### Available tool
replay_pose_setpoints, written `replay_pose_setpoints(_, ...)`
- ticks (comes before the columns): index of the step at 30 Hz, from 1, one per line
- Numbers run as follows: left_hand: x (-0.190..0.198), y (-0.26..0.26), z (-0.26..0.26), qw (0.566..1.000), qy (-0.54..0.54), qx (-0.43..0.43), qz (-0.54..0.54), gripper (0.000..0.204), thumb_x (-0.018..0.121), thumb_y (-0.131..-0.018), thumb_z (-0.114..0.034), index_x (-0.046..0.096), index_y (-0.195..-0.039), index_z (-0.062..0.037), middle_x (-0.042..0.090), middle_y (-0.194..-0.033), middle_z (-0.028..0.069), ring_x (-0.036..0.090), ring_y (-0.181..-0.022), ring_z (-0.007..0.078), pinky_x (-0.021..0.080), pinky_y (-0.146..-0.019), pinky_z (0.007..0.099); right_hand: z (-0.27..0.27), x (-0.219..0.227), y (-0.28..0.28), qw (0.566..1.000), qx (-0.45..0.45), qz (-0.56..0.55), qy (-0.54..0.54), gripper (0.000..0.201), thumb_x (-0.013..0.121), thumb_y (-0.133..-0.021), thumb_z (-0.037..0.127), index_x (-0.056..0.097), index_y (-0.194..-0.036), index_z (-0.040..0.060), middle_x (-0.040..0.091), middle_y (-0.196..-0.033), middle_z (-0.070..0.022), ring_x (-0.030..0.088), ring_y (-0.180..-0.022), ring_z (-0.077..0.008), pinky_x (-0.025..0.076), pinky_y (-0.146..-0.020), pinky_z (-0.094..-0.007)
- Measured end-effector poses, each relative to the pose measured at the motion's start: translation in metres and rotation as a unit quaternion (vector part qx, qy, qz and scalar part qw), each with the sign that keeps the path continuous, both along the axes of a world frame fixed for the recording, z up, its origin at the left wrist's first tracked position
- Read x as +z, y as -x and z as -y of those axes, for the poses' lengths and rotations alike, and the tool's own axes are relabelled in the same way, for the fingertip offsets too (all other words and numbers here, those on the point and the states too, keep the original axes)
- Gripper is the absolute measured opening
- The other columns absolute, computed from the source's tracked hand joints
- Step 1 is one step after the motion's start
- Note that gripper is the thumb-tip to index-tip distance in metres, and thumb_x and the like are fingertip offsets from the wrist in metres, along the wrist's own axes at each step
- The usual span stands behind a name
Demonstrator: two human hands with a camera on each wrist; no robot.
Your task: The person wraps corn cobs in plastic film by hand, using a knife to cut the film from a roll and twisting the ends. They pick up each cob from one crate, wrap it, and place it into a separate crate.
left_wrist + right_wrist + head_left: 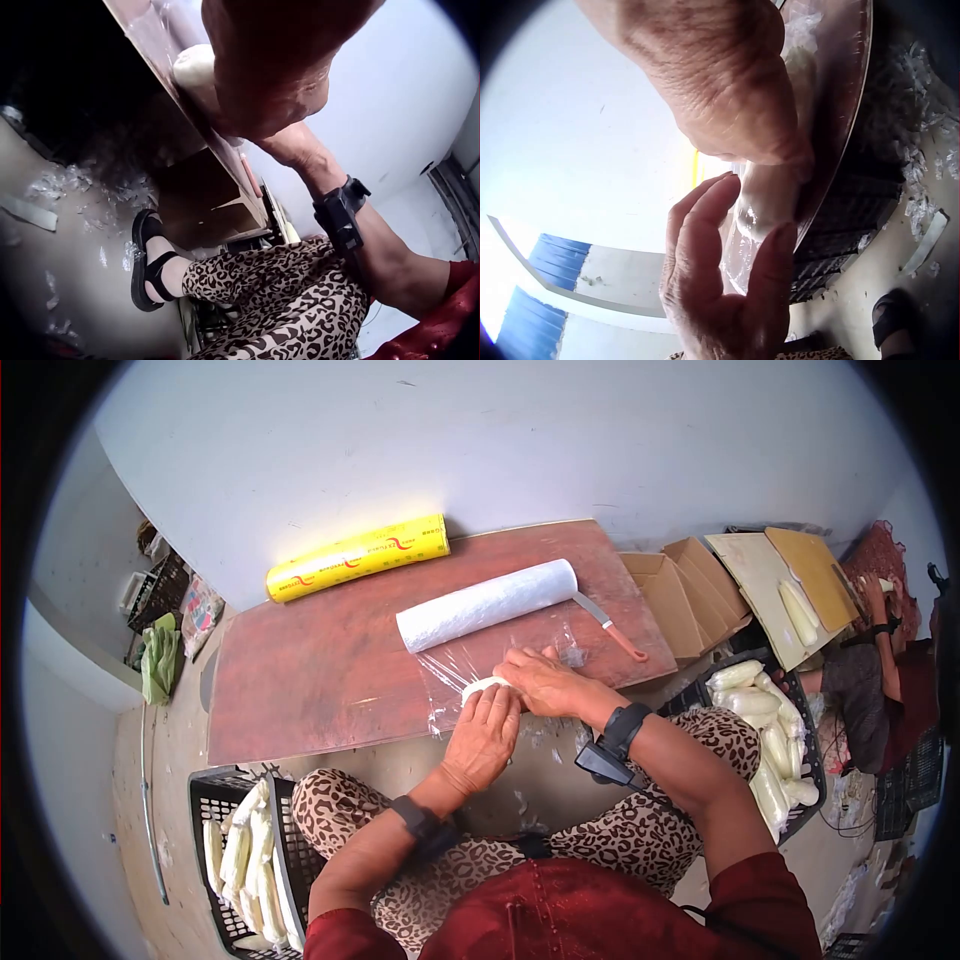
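A pale, thick, stick-like vegetable (483,687) lies at the table's front edge, on clear cling film (440,678) drawn from a white film roll (488,604). My left hand (482,742) curves its fingers over the near end, with the thumb on the other side in the right wrist view. My right hand (548,685) grips the vegetable farther along, knuckles bent, and hides much of it. In the right wrist view, the vegetable's rounded end (761,202) shows between the hands, with shiny film beside it. A knife (615,632) with an orange handle lies right of the roll.
A yellow printed roll (360,558) lies along the table's back edge. Black crates (288,840) of film-wrapped vegetables (255,860) stand at both sides. Right of the table are a cardboard box (690,595) and another person (880,660) by a board. Film scraps (67,184) litter the floor.
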State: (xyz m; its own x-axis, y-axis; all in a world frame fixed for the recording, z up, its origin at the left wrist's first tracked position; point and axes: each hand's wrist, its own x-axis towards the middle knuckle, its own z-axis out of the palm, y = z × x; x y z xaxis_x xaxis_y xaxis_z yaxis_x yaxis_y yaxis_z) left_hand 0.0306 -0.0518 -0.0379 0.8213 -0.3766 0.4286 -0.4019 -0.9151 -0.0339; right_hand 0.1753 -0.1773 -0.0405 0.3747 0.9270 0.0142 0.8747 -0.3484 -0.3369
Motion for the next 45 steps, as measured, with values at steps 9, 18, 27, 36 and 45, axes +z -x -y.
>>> replay_pose_setpoints(9, -0.009, 0.000, 0.017, 0.995, -0.011, -0.095, -0.029, 0.037, 0.053, -0.078, -0.015, 0.056, -0.110, 0.0029, 0.052, -0.113, 0.0164, 0.050, -0.113, 0.0304, 0.040, -0.098, 0.0416, 0.000, 0.009, -0.001, 0.999, 0.004, -0.019, 0.033, 0.027, 0.064, -0.080, 0.013, 0.056, -0.105, 0.0092, 0.051, -0.114, -0.0106, 0.047, -0.117, -0.0290, 0.034, -0.088, -0.0484)
replay_pose_setpoints(18, -0.016, -0.008, -0.001, 0.999, -0.005, 0.020, -0.026, 0.043, 0.053, -0.082, -0.011, 0.052, -0.120, 0.0083, 0.050, -0.118, 0.0196, 0.048, -0.117, 0.0334, 0.037, -0.102, 0.0437, -0.001, 0.004, -0.004, 0.999, -0.007, -0.035, 0.018, 0.024, 0.059, -0.083, 0.010, 0.057, -0.107, 0.0121, 0.052, -0.109, -0.0096, 0.048, -0.115, -0.0292, 0.033, -0.087, -0.0464)
replay_pose_setpoints(27, -0.023, -0.020, -0.009, 0.992, 0.016, 0.127, -0.012, 0.051, 0.062, -0.077, -0.017, 0.049, -0.121, 0.0058, 0.051, -0.118, 0.0187, 0.048, -0.113, 0.0329, 0.037, -0.096, 0.0443, 0.001, 0.010, -0.006, 0.998, 0.007, -0.049, 0.031, 0.031, 0.065, -0.081, 0.010, 0.056, -0.111, 0.0109, 0.052, -0.116, -0.0095, 0.048, -0.118, -0.0286, 0.036, -0.089, -0.0517)
replay_pose_setpoints(36, -0.015, -0.028, -0.021, 0.977, 0.083, 0.179, -0.086, 0.059, 0.074, -0.074, -0.032, 0.049, -0.120, -0.0023, 0.054, -0.103, 0.0148, 0.051, -0.098, 0.0304, 0.039, -0.085, 0.0424, 0.021, 0.016, -0.031, 0.988, -0.036, 0.024, 0.146, 0.023, 0.060, -0.084, 0.009, 0.059, -0.107, 0.0076, 0.058, -0.113, -0.0114, 0.051, -0.119, -0.0285, 0.033, -0.096, -0.0583)
replay_pose_setpoints(45, -0.015, -0.035, -0.033, 0.977, 0.113, 0.154, -0.091, 0.056, 0.075, -0.073, -0.037, 0.051, -0.113, -0.0045, 0.056, -0.099, 0.0139, 0.052, -0.097, 0.0318, 0.037, -0.089, 0.0429, 0.059, 0.065, -0.063, 0.927, -0.150, 0.223, 0.264, 0.029, 0.062, -0.082, 0.012, 0.062, -0.110, 0.0064, 0.057, -0.112, -0.0098, 0.051, -0.112, -0.0267, 0.034, -0.094, -0.0456)
